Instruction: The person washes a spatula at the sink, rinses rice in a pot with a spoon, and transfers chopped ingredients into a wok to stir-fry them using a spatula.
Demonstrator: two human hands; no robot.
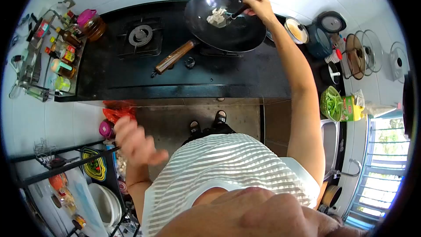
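Observation:
A black wok stands on the right part of the dark stove, its wooden handle pointing toward the front left. My right hand is closed round the handle of a spatula, whose blade is in the wok beside pale pieces of food. My left hand hangs in the air in front of the counter, left of my body. It is somewhat blurred, with fingers apart and nothing in it, and the wok's handle is out of its reach.
An unused burner is left of the wok. Bottles fill a rack at the far left. A lidded pot, a green basket of leaves and a sink line the right side. A black shelf stands at lower left.

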